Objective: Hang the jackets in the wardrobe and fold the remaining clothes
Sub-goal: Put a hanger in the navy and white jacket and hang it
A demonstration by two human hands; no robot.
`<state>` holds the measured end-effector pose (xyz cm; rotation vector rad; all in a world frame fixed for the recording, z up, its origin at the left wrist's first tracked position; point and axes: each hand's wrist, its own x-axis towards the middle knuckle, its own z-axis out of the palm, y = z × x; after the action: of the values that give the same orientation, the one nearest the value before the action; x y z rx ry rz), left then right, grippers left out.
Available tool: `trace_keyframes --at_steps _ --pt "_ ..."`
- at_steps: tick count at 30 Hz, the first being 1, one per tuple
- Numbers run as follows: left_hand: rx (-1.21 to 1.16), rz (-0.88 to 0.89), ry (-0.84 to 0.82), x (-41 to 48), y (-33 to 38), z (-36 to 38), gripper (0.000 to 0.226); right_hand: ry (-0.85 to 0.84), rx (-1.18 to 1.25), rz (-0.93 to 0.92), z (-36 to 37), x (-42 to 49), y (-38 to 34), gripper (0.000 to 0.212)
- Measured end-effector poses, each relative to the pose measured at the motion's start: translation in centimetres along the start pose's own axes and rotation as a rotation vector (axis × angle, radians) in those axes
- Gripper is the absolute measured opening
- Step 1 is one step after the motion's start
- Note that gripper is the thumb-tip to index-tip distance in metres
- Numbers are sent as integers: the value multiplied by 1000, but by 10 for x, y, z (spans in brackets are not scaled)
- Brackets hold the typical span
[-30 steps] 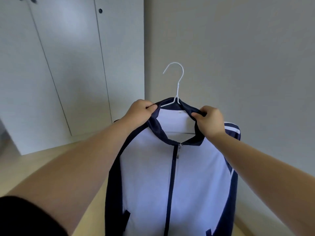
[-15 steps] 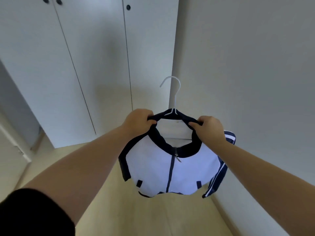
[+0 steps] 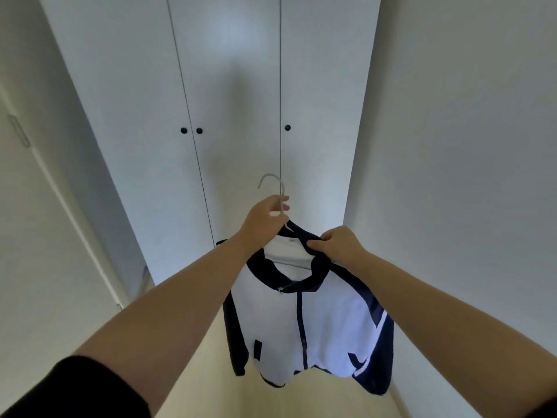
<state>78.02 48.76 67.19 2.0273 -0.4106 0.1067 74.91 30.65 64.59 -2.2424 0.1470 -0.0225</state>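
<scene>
Jacket (image 3: 331,321) collar in right fingers' (image 3: 327,236) pinch; left fingers (image 3: 278,202) now around hanger (image 3: 272,178) neck.

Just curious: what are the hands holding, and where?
Left hand grips the neck of the white wire hanger; right hand pinches the collar of the navy-and-white zip jacket.

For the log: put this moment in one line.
left hand: holds hanger neck | right hand: pinches jacket collar | jacket: on hanger, zipped | wardrobe doors: closed | step: not yet hung
</scene>
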Motion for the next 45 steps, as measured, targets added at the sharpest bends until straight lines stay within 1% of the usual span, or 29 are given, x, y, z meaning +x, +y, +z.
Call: trace_keyframes --at_steps 1,3,5,6,8,10,13,15,17,19,21,22,24,26,27,29,30,32,36,39,42,45 --pt "-147 -55 40 9 11 -11 35 -9 -31 -12 7 9 -13 52" --pt "-384 -159 135 24 19 -33 20 -41 -77 -25 25 25 -30 45" --pt "-573 -235 169 37 15 -54 15 -72 -87 -35 46 42 -42 36" --pt "-645 -275 161 44 9 -64 15 -95 -86 -42 57 52 -45 32" --pt "-701 -338 145 57 -9 -83 15 -166 -64 -62 77 72 -53 28" --pt "-681 -385 150 74 -29 -98 16 -279 -43 -77 92 97 -62 28" --pt "-591 -406 211 109 -61 -118 20 -409 -30 -118 110 150 -82 18" --pt "-503 -404 251 138 -82 -133 25 -405 -17 -159 123 195 -101 14" --pt "-401 -397 284 169 -101 -150 28 -400 6 -185 137 242 -121 14" --pt "-298 -420 317 198 -122 -169 29 -439 9 -176 153 285 -141 15" --pt "-217 -421 387 227 -141 -190 31 -466 23 -192 168 325 -162 14" --pt "-174 -418 432 241 -153 -203 32 -458 22 -196 178 348 -172 14" --pt "-110 -410 458 247 -166 -216 34 -422 34 -215 185 362 -179 16" --pt "-62 -419 519 287 -206 -261 37 -388 2 -265 225 430 -214 18" --pt "-50 -423 508 289 -215 -267 37 -362 -16 -282 225 433 -217 19" --pt "-46 -407 431 298 -230 -292 37 -281 -84 -370 236 460 -234 23" --pt "-47 -392 360 309 -241 -308 37 -240 -129 -406 245 479 -247 26" --pt "-129 -382 217 330 -263 -338 37 -163 -206 -446 261 514 -265 34" --pt "-210 -359 5 369 -293 -383 36 -31 -251 -444 282 571 -290 52" --pt "-211 -364 -184 398 -309 -412 36 28 -312 -391 294 611 -301 60" --pt "-217 -380 -255 422 -323 -435 37 58 -299 -348 306 644 -316 51" --pt "-216 -404 -247 439 -335 -448 35 147 -204 -352 317 661 -323 36"
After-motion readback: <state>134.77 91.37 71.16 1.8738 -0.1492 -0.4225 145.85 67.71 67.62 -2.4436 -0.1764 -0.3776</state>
